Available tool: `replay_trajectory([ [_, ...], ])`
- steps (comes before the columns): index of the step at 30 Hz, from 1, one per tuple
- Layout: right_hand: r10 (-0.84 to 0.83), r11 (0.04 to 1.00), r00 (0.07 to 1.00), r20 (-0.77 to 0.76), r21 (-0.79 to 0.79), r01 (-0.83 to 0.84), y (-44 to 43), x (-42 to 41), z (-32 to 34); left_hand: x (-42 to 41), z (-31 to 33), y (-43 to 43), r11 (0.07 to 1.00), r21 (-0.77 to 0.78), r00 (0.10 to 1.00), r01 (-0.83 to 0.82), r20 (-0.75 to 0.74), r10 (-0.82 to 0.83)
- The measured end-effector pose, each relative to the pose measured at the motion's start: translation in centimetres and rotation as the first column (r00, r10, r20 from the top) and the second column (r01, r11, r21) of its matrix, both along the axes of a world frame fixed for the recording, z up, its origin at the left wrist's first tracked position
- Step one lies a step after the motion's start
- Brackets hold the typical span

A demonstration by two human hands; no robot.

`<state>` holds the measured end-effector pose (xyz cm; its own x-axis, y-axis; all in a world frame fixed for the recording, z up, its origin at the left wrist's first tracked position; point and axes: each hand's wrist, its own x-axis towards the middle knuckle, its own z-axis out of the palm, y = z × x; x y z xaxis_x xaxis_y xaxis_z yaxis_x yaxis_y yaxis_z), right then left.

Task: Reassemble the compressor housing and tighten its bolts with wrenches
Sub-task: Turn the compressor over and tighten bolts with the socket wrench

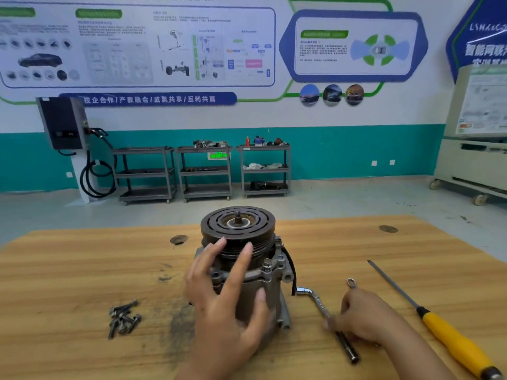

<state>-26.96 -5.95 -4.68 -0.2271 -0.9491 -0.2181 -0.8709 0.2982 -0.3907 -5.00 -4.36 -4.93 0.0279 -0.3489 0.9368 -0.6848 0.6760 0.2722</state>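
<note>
The compressor housing point(274, 300) stands upright in the middle of the bench point(68, 270), pulley point(237, 229) uppermost, and one bolt point(267, 263) already sits in its flange on the right side. My left hand point(219, 305) is spread across the front of the body, its grip apart and fingers straight; the blur keeps me from telling how firmly it bears on the metal. My right hand point(365, 316) lies over the L-shaped socket wrench point(315, 300) on the bench just right of the housing, its grip curled round the shaft. I judge the step is picking up that wrench to start tightening. To do it well I would press the left palm flat so the tall housing cannot tip or spin, seat the socket squarely on the bolt head before turning, and snug bolts crosswise. The loose bolts point(123, 319) heaped to the left probably need threading in by hand first.
</note>
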Motion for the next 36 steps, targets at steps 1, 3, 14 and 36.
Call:
replay_trajectory([
  [1,0.014,0.999,1.0,-0.007,0.051,-0.013,0.1,0.2,0.0,0.2,0.1,0.0,1.0,0.0,1.0,-0.006,-0.029,0.006],
  [3,0.056,0.993,0.997,-0.046,0.106,-0.051,0.1,0.8,0.2,0.6,0.4,-0.1,0.999,0.033,0.994,-0.033,-0.105,0.036],
  [14,0.087,0.995,0.836,0.542,-0.086,-0.048,0.3,1.1,0.1,2.1,0.3,-1.1,0.937,0.339,0.962,0.083,-0.272,0.013],
  [36,0.808,0.398,0.391,0.441,-0.897,0.191,1.2,9.9,7.1,2.5,-0.3,-1.8,0.97,0.233,0.982,0.068,-0.185,-0.025],
])
